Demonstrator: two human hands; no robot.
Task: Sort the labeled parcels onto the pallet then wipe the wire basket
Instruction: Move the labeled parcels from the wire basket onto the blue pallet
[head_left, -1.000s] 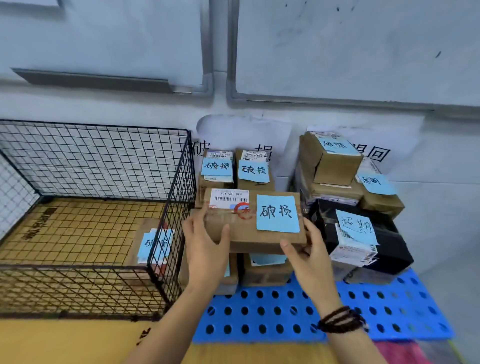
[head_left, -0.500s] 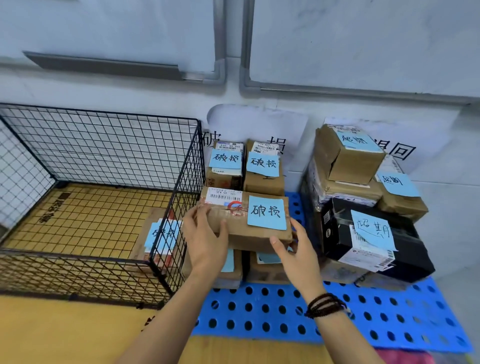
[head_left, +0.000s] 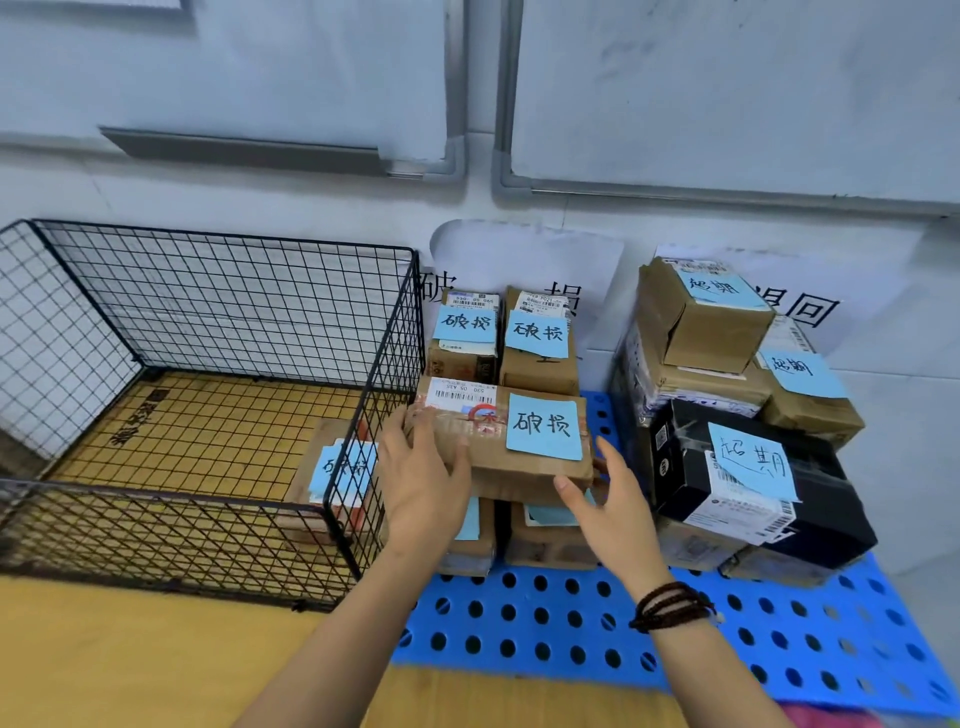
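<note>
A flat brown parcel (head_left: 467, 441) with a blue note lies across two lower boxes on the blue pallet (head_left: 571, 623). My left hand (head_left: 421, 483) grips its left end, fingers over the top and thumb on the front. My right hand (head_left: 613, 514) hovers by the parcel's right front corner with relaxed fingers, the thumb tip near its front face. The black wire basket (head_left: 223, 244) stands to the left. One brown parcel with a blue note (head_left: 332, 467) lies in the basket's near right corner.
Two labeled boxes (head_left: 540, 358) stand behind the flat parcel against the wall. To the right is a stack with a brown box (head_left: 701, 332) on top and a black box (head_left: 831, 519) in front. The pallet's front strip is bare.
The parcel has gone down and away onto the two lower boxes. My right hand has slipped off its right end and opened. My left hand stays on the left end.
</note>
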